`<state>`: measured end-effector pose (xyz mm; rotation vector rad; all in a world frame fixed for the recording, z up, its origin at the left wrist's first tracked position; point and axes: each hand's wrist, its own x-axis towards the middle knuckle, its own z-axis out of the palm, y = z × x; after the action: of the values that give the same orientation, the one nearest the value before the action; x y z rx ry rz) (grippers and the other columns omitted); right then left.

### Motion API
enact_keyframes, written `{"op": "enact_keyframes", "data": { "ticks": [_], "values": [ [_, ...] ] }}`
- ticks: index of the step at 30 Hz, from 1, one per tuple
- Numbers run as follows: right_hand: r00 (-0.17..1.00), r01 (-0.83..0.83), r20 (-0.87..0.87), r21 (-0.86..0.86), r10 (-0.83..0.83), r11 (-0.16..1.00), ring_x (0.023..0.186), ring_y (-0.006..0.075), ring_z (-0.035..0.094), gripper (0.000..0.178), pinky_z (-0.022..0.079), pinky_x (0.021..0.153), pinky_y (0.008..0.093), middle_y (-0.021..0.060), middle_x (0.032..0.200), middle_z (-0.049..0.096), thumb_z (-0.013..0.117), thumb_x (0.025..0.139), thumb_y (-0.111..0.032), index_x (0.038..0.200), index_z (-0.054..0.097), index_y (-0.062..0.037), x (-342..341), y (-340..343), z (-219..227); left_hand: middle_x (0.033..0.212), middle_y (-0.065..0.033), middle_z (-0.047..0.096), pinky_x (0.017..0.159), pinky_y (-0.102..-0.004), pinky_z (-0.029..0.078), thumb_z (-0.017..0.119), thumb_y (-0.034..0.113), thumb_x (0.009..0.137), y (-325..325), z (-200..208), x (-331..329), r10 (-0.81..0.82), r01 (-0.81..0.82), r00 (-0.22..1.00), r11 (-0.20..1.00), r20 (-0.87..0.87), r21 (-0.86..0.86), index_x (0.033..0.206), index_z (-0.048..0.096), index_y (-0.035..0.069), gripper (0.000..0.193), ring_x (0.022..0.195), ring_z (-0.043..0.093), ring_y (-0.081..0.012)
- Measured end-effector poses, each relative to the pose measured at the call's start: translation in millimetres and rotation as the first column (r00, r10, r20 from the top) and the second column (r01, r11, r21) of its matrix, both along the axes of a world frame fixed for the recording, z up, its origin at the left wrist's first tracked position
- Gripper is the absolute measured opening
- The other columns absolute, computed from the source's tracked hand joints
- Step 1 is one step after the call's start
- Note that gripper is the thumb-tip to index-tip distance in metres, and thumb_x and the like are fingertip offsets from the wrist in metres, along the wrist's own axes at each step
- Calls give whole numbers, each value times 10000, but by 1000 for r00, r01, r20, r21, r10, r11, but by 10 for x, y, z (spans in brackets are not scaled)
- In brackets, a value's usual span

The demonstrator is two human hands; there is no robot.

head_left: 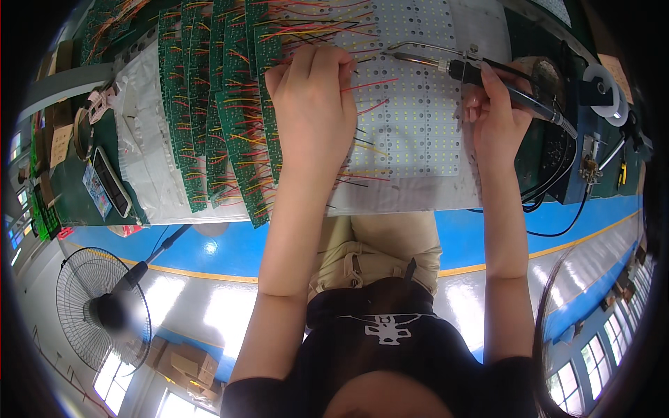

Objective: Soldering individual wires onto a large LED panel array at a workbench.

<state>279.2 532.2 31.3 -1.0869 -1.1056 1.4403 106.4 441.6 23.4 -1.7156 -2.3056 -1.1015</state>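
My right hand (498,115) grips a soldering iron (519,99) with a thin bent metal tube along its front. The iron's tip points left, over a white panel (425,129) covered in rows of small yellowish dots. Close to that tip, my left hand (310,97) is closed, its fingers pinched on a thin wire (364,60) whose end sticks out by the fingertips. Long green circuit boards (240,132) lie side by side under and left of this hand. Red, yellow and black wires run from the boards across the panel's left part. My left fingertips are partly hidden.
A white spool (606,97) stands at the right, above a blue box (589,143) with black cables. On the table's left lie a phone (111,180) and a roll of tape (82,132). A standing fan (104,306) is on the floor, lower left.
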Motion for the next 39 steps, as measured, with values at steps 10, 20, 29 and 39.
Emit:
{"op": "enact_keyframes", "data": {
  "ticks": [10,20,29,39],
  "values": [
    [999,20,-35,-12,-20,1000,389,121,410,161,309,361,251,50,504,443,583,804,-112,863,464,-21,-3,27,23,743,-35,567,647,-344,351,591,53,743,-4,-1,-26,21,-20,999,1000,-50,20,804,561,79,73,668,539,-222],
    [993,43,-108,-40,-47,998,377,116,377,139,279,351,243,37,490,408,575,808,-105,830,464,-24,24,60,8,786,-2,580,723,-346,370,699,155,674,-133,222,44,-82,89,992,994,-99,69,812,609,104,172,778,541,-191],
    [995,-6,-98,-27,3,1000,373,116,381,160,278,348,236,45,497,423,592,799,-114,820,464,-20,35,68,8,899,-88,549,735,-362,345,598,75,763,-219,176,39,-218,215,976,972,-24,-97,819,596,79,57,822,495,-251],
    [994,2,-106,-41,-7,999,384,98,395,156,289,360,219,40,500,441,594,792,-111,822,476,-14,24,56,2,806,-100,541,723,-393,332,498,6,808,-134,122,50,-132,130,991,987,-8,-95,973,459,58,177,754,518,-284]
  ]
}}
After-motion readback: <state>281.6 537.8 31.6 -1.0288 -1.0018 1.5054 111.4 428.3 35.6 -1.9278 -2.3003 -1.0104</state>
